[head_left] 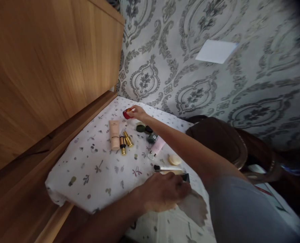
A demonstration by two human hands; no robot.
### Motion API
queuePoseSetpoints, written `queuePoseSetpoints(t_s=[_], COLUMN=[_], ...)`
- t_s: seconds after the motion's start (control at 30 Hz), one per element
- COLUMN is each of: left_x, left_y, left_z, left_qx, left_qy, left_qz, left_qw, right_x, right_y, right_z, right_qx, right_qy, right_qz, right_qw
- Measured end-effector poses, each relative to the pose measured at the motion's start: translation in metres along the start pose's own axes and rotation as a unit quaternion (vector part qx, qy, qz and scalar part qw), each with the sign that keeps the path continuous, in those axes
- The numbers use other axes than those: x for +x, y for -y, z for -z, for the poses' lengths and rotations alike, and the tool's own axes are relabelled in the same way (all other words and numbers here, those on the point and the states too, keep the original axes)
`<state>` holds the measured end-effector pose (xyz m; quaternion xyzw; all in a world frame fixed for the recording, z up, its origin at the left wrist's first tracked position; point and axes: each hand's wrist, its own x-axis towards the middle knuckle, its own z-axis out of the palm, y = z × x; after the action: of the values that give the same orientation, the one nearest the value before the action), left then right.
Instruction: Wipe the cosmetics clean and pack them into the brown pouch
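At the far part of the cloth-covered surface, my right hand [139,113] pinches a small red container [127,113]; its exact kind is unclear. My left hand [163,190] is low in the view, fingers curled over a greyish, thin piece with a wavy edge [194,206]. A dark brush tip with a pale handle [168,168] lies just beyond those fingers, beside a dark block-shaped end [186,178]. Nearest the right hand are a dark green round lid [140,128] and a beige squeeze tube [114,135]. My right forearm passes above several other items.
Two gold-and-black small bottles [126,141], a pink tube [157,147], a dark jar [152,137] and a cream round disc [174,159] lie on the patterned cloth [101,175]. A wooden cabinet [56,60] borders the left, papered wall behind, a brown bag [215,138] at right.
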<state>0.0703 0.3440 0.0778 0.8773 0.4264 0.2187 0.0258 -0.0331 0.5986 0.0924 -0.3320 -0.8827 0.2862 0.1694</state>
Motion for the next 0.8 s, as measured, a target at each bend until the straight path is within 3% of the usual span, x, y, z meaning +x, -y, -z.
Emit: queuePoseSetpoints(t_s=[0.1, 0.2, 0.37, 0.47, 0.53, 0.63, 0.73, 0.8], left_x=[-0.002, -0.001, 0.000, -0.002, -0.004, -0.007, -0.008, -0.007], left_y=[-0.001, -0.002, -0.004, -0.001, 0.004, 0.012, 0.020, 0.023], left_z=[-0.004, -0.011, -0.017, -0.014, -0.011, -0.003, 0.005, 0.007], left_qx=[0.002, -0.002, -0.012, -0.040, -0.073, -0.128, -0.136, -0.100], left_qy=[-0.017, -0.033, -0.046, -0.076, -0.126, -0.259, -0.390, -0.409], left_qz=[0.000, 0.005, 0.022, 0.035, 0.043, 0.068, 0.120, 0.138], left_qw=[1.000, 0.999, 0.999, 0.996, 0.988, 0.955, 0.903, 0.897], right_x=[-0.034, -0.074, -0.120, -0.137, -0.151, -0.179, -0.213, -0.235], right_y=[-0.008, -0.012, -0.019, -0.027, -0.032, -0.037, -0.037, -0.034], right_z=[0.024, 0.038, 0.034, 0.029, 0.029, 0.034, 0.039, 0.041], right_qx=[0.042, 0.034, -0.004, 0.132, 0.257, 0.388, 0.447, 0.454], right_qy=[0.002, 0.021, 0.021, 0.024, 0.015, -0.024, -0.074, -0.093], right_qz=[-0.018, 0.021, 0.118, 0.085, 0.033, -0.040, -0.057, -0.057], right_qw=[0.999, 0.999, 0.993, 0.987, 0.966, 0.920, 0.890, 0.884])
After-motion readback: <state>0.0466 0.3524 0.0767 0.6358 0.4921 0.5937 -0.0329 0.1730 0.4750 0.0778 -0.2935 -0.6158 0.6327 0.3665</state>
